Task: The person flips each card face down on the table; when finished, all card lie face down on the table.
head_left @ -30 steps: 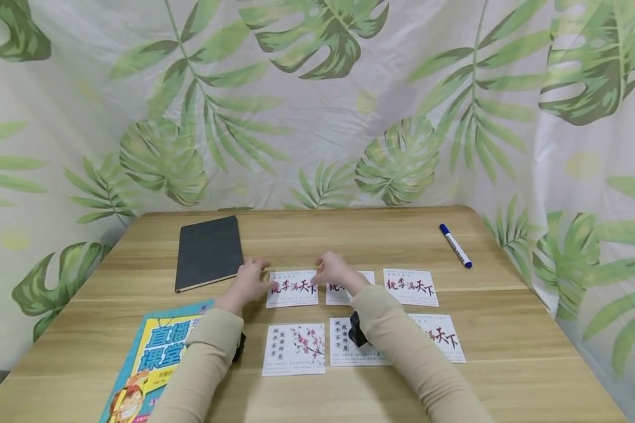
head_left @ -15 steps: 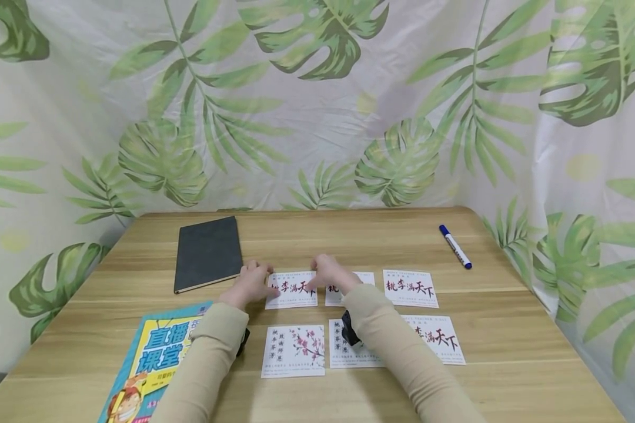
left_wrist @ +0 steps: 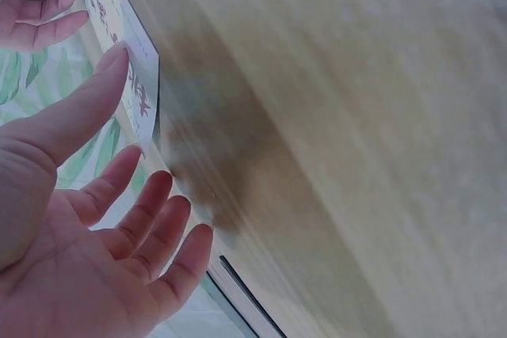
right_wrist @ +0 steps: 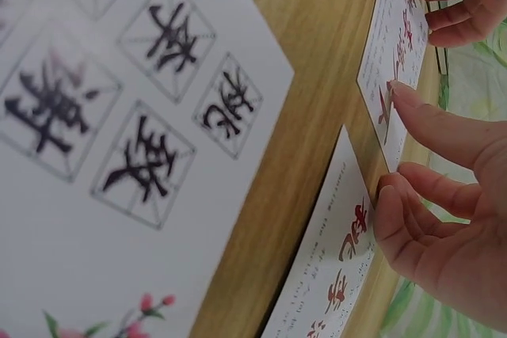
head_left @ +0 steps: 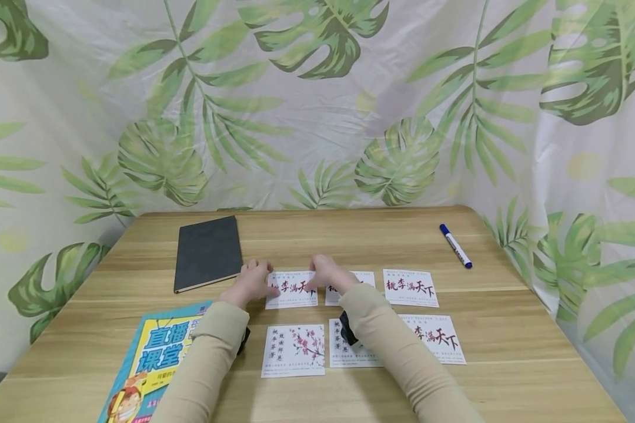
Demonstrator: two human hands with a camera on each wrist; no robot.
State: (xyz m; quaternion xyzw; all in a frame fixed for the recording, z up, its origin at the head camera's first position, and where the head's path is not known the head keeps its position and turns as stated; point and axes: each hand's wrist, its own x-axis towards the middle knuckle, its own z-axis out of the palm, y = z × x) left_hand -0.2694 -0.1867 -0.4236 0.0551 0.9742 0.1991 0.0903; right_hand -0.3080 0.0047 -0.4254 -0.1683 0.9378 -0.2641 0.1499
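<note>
Left hand (head_left: 249, 285) and right hand (head_left: 330, 274) loosely parted, thumbs on back-row left card (head_left: 294, 291), about midway between side edges of desk (head_left: 508, 352); best nudge both sides evenly, lightly

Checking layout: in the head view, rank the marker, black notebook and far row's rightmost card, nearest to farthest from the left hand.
1. Black notebook: left of the left hand.
2. Rightmost card: right side, far row.
3. Marker: beyond it, farther right.

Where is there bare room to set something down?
Bare wood lies behind the cards, between the black notebook and marker, and right of the cards. It's crowded around the left hand and right hand, among cards.
</note>
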